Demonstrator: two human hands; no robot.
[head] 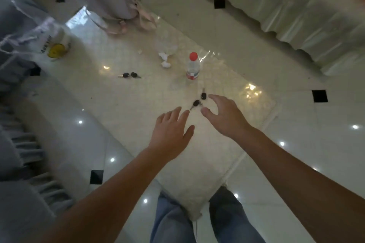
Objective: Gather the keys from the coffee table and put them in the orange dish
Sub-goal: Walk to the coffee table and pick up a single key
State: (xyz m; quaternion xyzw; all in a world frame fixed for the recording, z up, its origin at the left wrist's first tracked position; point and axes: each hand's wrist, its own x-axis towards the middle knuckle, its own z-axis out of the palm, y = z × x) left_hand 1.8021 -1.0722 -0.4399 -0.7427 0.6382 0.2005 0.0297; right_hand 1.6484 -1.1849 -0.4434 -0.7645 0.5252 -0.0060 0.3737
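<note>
Head view: your right hand is the nearer grip to the near pair of keys. It hangs spread over the table, thumb and index apart like an open pinch, holding nothing. The keys lie just off the thumb and fingertips, on the side towards your left hand. One key has its black head up and its blade pointing back towards your left hand; the other key sits just beyond it, blade pointing away towards the bottle. Their heads are close together, so I'd judge they're on one ring, but the ring itself is too small to make out.

Left hand is flat, fingers loosely spread, empty, fingertips just short of the nearer blade. It's close too, but the right is already shaped for the pick.

A second pair of keys lies well apart, farther up the table to your left, long axis running across the view. That one is the left hand's side.

Hard to tell: the orange dish. I can't find it for certain; there's a yellow-lidded container under a clear bag at far left, not obviously a dish. Glare on the tabletop may hide small items. Crumpled tissue sits beside the bottle.
</note>
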